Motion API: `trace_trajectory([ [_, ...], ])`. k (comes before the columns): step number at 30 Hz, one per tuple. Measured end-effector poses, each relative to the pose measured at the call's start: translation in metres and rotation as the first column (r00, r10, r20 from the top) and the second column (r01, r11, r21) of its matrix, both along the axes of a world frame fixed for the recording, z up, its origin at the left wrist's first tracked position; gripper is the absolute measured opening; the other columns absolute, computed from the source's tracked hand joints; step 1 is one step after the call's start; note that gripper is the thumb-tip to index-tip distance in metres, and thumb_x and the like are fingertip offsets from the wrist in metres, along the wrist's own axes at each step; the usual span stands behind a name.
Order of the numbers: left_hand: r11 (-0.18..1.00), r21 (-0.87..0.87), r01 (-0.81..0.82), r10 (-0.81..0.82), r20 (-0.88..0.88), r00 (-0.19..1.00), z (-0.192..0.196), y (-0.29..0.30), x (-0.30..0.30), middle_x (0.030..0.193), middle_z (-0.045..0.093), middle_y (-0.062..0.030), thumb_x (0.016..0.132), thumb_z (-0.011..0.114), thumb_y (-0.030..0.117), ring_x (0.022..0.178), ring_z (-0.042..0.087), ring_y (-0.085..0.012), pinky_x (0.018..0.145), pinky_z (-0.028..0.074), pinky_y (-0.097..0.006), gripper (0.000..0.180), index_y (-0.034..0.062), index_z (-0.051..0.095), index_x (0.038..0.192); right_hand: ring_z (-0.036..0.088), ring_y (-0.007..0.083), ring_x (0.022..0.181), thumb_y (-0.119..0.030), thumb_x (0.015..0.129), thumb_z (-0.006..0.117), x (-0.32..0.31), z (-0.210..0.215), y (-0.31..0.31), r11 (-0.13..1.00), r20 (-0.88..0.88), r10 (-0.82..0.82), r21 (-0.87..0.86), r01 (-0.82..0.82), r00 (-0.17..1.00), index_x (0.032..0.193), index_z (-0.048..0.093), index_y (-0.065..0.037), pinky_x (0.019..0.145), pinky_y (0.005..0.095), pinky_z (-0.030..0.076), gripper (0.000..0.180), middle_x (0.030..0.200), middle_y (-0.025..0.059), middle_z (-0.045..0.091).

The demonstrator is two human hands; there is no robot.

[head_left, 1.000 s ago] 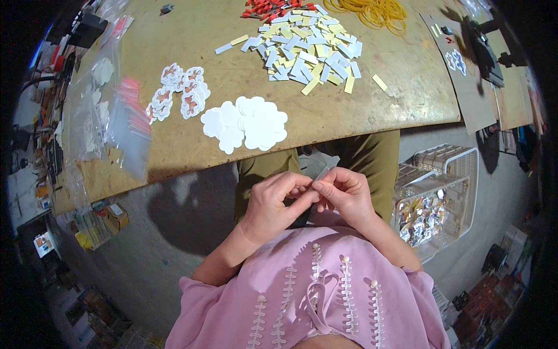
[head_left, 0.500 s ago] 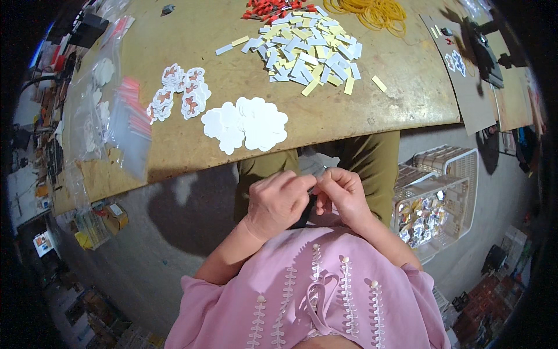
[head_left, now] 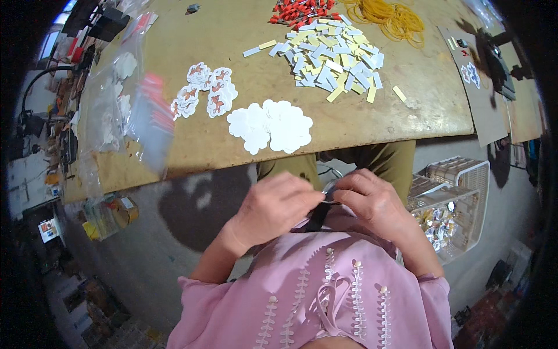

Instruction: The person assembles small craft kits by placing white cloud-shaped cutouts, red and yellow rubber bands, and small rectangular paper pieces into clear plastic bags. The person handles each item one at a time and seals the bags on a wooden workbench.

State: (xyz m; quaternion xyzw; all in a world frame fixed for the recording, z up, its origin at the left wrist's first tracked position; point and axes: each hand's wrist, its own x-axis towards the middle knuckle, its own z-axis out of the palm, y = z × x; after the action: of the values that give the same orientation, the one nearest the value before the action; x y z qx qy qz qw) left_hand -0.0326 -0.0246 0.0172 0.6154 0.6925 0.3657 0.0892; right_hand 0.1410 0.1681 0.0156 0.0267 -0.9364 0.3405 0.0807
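Both of my hands are over my lap, just off the table's near edge. My left hand (head_left: 274, 208), slightly blurred, pinches one side of a small thin item (head_left: 329, 195) that looks see-through with a pale curved edge. On its other side the fingers of my right hand (head_left: 372, 200) are closed, bent downward. Much of the item is hidden by my fingers, so its kind is unclear. Nearest on the table lies a pile of white cloud-shaped cards (head_left: 270, 127). Left of it are stacks of die-cut cards with brown figures (head_left: 218, 96).
A heap of yellow and pale-blue strips (head_left: 331, 55) covers the table's middle. Behind it lie red-tipped pieces (head_left: 299, 10) and yellow rubber bands (head_left: 386, 17). Plastic bags (head_left: 154, 125) hang over the left edge. White plastic baskets (head_left: 459, 200) with shiny packets stand on the floor at right.
My hands have drawn slightly apart, and more of the thin item shows between them. My right hand has turned knuckles up. The whole view has shifted, moving the table's things rightward in it.
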Motion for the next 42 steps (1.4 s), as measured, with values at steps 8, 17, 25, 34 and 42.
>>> trace_trajectory([
  [8, 0.954, -0.092, -0.286, 0.27, -0.154, 0.95, 0.011, 0.022, -0.039, 0.113, 0.068, -0.0121, 0.072, 0.091, 0.012, 0.1, 0.066, -0.0322, 0.086, 0.054, -0.041, 0.043, 0.0068, 0.073, 0.112, 0.065, 0.0287, 0.091, -0.005, 0.075, 0.071, 0.008, -0.019, -0.01, 0.994, 0.017, -0.077, -0.078, 0.079, 0.997, 0.103, 0.074, -0.004, 0.076, 0.0384, 0.057, 0.028, 0.093, 0.0093, 0.064],
  [17, 0.942, -0.087, -0.323, 0.304, -0.18, 0.935, 0.008, 0.03, -0.037, 0.104, 0.067, -0.0131, 0.073, 0.09, 0.009, 0.098, 0.067, -0.0331, 0.083, 0.055, -0.041, 0.034, 0.005, 0.073, 0.101, 0.062, 0.029, 0.09, -0.006, 0.078, 0.067, 0.009, -0.031, -0.014, 0.991, 0.003, -0.101, -0.09, 0.101, 0.995, 0.104, 0.072, -0.003, 0.077, 0.0384, 0.055, 0.027, 0.092, 0.0095, 0.061],
  [25, 0.948, -0.155, -0.278, 0.269, -0.076, 0.96, 0.019, 0.028, -0.045, 0.103, 0.068, -0.0131, 0.076, 0.087, 0.006, 0.091, 0.068, -0.0333, 0.081, 0.056, -0.041, 0.028, 0.0047, 0.073, 0.101, 0.063, 0.0293, 0.09, -0.006, 0.079, 0.066, 0.009, -0.041, -0.017, 0.99, 0.013, -0.119, -0.078, 0.12, 0.993, 0.103, 0.073, -0.004, 0.077, 0.0388, 0.055, 0.025, 0.092, 0.0093, 0.06],
  [34, 0.935, -0.062, -0.349, 0.327, -0.23, 0.917, 0.011, 0.027, -0.031, 0.102, 0.071, -0.0135, 0.084, 0.076, 0.0, 0.092, 0.07, -0.0326, 0.083, 0.056, -0.04, 0.023, 0.0056, 0.075, 0.106, 0.064, 0.0294, 0.091, -0.002, 0.075, 0.069, 0.004, -0.039, -0.017, 0.983, -0.074, -0.172, -0.072, 0.166, 0.982, 0.102, 0.072, -0.004, 0.077, 0.0395, 0.056, 0.027, 0.095, 0.0094, 0.063],
  [42, 0.892, 0.217, -0.397, 0.375, 0.135, 0.917, 0.012, 0.015, -0.031, 0.094, 0.072, -0.009, 0.084, 0.078, -0.004, 0.081, 0.07, -0.0232, 0.071, 0.054, -0.034, 0.021, 0.0063, 0.073, 0.102, 0.065, 0.0302, 0.099, -0.007, 0.077, 0.07, -0.01, -0.018, -0.01, 0.977, -0.199, -0.204, 0.024, 0.212, 0.959, 0.103, 0.07, -0.004, 0.085, 0.04, 0.054, 0.026, 0.107, 0.0132, 0.065],
])
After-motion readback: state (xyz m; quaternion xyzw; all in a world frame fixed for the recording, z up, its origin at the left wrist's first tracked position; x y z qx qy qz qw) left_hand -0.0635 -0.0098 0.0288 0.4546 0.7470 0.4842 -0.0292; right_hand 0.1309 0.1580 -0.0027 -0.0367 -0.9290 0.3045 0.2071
